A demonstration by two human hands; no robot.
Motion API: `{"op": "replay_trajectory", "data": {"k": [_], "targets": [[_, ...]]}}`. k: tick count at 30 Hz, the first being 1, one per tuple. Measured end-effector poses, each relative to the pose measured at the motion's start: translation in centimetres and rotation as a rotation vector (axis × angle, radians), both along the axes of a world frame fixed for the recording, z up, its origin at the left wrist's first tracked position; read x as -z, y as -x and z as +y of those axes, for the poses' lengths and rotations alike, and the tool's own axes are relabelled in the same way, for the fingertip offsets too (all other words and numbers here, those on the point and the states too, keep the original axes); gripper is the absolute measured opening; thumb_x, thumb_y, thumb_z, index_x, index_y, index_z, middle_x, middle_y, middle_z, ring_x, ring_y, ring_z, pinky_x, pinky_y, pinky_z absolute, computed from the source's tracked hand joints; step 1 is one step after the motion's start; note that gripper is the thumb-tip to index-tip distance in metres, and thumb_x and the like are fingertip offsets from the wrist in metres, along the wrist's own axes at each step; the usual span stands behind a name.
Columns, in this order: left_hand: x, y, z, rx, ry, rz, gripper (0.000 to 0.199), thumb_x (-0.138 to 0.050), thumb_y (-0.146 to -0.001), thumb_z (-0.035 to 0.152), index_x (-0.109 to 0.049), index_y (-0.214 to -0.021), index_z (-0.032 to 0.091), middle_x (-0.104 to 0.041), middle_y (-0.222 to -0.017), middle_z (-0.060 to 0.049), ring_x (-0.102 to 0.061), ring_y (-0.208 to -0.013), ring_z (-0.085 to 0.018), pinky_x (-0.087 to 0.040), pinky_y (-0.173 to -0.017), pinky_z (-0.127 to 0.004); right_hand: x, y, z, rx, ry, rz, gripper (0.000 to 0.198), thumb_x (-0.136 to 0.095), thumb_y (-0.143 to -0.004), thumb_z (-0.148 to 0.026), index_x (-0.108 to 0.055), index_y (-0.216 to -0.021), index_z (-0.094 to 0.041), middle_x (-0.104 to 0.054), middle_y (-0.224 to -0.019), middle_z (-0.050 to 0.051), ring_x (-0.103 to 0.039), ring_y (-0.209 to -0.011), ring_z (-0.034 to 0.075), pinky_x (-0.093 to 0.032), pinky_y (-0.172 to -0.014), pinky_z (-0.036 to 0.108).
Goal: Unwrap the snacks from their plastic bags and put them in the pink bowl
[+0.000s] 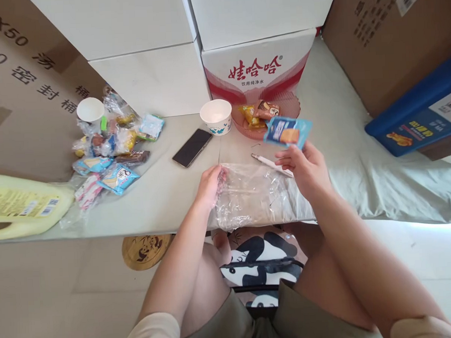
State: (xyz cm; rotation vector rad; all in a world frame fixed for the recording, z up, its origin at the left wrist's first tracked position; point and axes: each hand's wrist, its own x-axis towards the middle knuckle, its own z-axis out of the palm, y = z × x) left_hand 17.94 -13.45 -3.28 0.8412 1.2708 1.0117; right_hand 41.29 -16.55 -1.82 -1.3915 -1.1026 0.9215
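Note:
My left hand (210,185) is closed on the edge of a clear plastic bag (249,200), which lies crumpled along the table's front edge. In my right hand (311,171) is a blue snack packet (288,131) with a golden biscuit pictured on it, pinched at its lower edge. The packet is held up in front of a pink ribbed bowl (295,106) containing a few wrapped snacks (266,109). Beneath my right hand, a white pen (266,162) lies partly beside the bag.
A phone (192,147) and a white paper bowl (216,117) stand left of the pink bowl. Farther left are a pile of wrapped snacks (117,178), a paper cup (90,109) and a yellow jug (29,205). Cartons (258,63) line the back; a blue box (413,111) is at right.

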Motion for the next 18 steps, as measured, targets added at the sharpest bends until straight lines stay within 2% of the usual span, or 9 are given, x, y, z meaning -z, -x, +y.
{"op": "replay_trajectory", "data": {"k": [2,4,6,8,10,12,15,16,18], "targets": [[0.0,0.0,0.1,0.054,-0.02,0.003,0.035,-0.07,-0.079,0.048,-0.062,-0.071,0.014,-0.051,-0.059,0.003,-0.035,-0.04,-0.003,-0.017,-0.038,-0.018,0.2,0.3,0.4,-0.027,0.001,-0.118,0.044,-0.053,-0.089,-0.055,-0.058,-0.118,-0.021,-0.07,-0.079,0.004,-0.067,-0.069,0.019,-0.053,-0.066,0.032],[0.0,0.4,0.1,0.15,-0.031,-0.037,0.037,-0.072,-0.076,0.05,-0.064,-0.073,0.014,-0.055,-0.061,0.002,-0.034,-0.042,-0.003,-0.018,-0.04,-0.018,0.9,0.5,0.3,-0.074,-0.042,-0.392,0.042,-0.055,-0.089,-0.046,-0.059,-0.122,-0.02,-0.074,-0.096,0.01,-0.07,-0.087,0.024,-0.055,-0.078,0.039],[0.0,1.0,0.1,0.288,-0.007,-0.113,0.039,-0.074,-0.074,0.052,-0.067,-0.077,0.014,-0.059,-0.064,-0.001,-0.034,-0.043,-0.003,-0.018,-0.041,-0.019,2.0,0.5,0.1,-0.163,-0.127,-0.661,0.046,-0.058,-0.086,-0.038,-0.059,-0.128,-0.02,-0.07,-0.122,0.015,-0.065,-0.114,0.031,-0.051,-0.095,0.048],[-0.1,2.0,0.1,0.395,0.026,-0.188,0.043,-0.076,-0.071,0.055,-0.07,-0.084,0.014,-0.063,-0.068,-0.003,-0.037,-0.046,-0.004,-0.02,-0.043,-0.02,3.0,0.3,0.0,-0.273,-0.155,-0.824,0.057,-0.061,-0.082,-0.033,-0.055,-0.137,-0.02,-0.067,-0.131,0.015,-0.057,-0.128,0.036,-0.045,-0.104,0.053],[-0.2,3.0,0.1,0.41,0.025,-0.228,0.048,-0.08,-0.067,0.055,-0.071,-0.093,0.015,-0.066,-0.074,-0.004,-0.042,-0.05,-0.006,-0.025,-0.045,-0.02,3.6,-0.2,0.1,-0.329,-0.117,-0.893,0.054,-0.06,-0.082,-0.03,-0.058,-0.136,-0.02,-0.072,-0.115,0.013,-0.062,-0.119,0.034,-0.045,-0.103,0.053],[-0.1,3.9,0.1,0.39,-0.036,-0.219,0.058,-0.086,-0.062,0.05,-0.07,-0.107,0.018,-0.07,-0.087,-0.006,-0.05,-0.058,-0.007,-0.036,-0.051,-0.021,3.8,-0.6,0.1,-0.315,-0.106,-0.915,0.034,-0.055,-0.087,-0.029,-0.067,-0.118,-0.02,-0.073,-0.097,0.011,-0.067,-0.101,0.03,-0.048,-0.096,0.048],[0.5,4.6,0.1,0.404,-0.149,-0.073,0.076,-0.093,-0.052,0.033,-0.065,-0.121,0.023,-0.072,-0.108,-0.007,-0.064,-0.084,-0.014,-0.051,-0.075,-0.025,3.2,-1.0,-0.2,-0.21,-0.152,-0.868,0.021,-0.05,-0.091,-0.032,-0.068,-0.091,-0.021,-0.072,-0.095,0.012,-0.067,-0.093,0.027,-0.05,-0.085,0.042],[0.9,4.6,0.1,0.385,-0.176,0.004,0.074,-0.093,-0.051,0.029,-0.065,-0.119,0.023,-0.072,-0.108,-0.006,-0.066,-0.089,-0.016,-0.052,-0.08,-0.027,2.9,-1.1,-0.4,-0.182,-0.137,-0.831,0.02,-0.051,-0.091,-0.033,-0.066,-0.087,-0.022,-0.072,-0.095,0.011,-0.066,-0.091,0.027,-0.049,-0.081,0.04],[1.5,4.3,0.2,0.271,-0.211,0.14,0.056,-0.09,-0.055,0.027,-0.067,-0.106,0.02,-0.072,-0.093,-0.003,-0.068,-0.082,-0.016,-0.054,-0.077,-0.028,2.3,-1.2,-0.8,-0.152,-0.046,-0.733,0.014,-0.055,-0.087,-0.036,-0.061,-0.084,-0.023,-0.072,-0.089,0.008,-0.064,-0.079,0.024,-0.047,-0.072,0.037]]}}
